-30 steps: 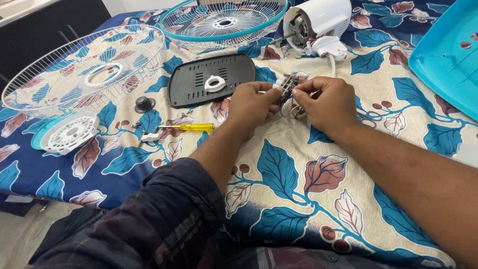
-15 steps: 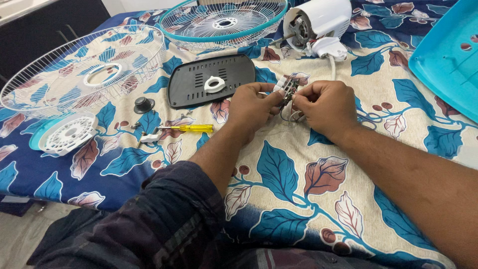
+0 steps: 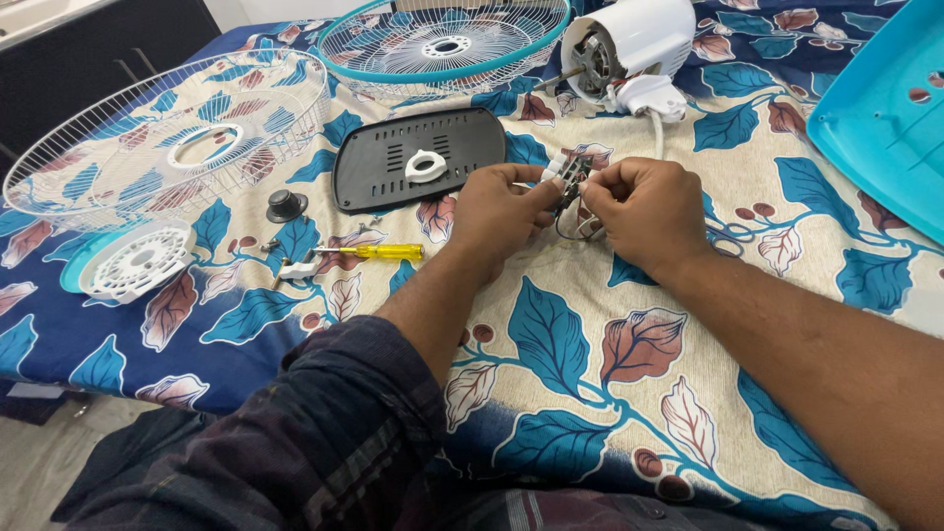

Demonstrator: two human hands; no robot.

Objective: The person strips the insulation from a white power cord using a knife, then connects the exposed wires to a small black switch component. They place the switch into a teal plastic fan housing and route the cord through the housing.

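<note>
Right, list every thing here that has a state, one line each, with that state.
switch block: pinched between both hands, wires hanging below
left hand: gripping the switch block's left side
right hand: gripping its right side
fan motor: lying on its side, shaft end bare
white grille: detached, lying flat
teal-rimmed grille: detached, lying flat
black cover plate: off, white ring resting on it
yellow screwdriver: lying unused
</note>
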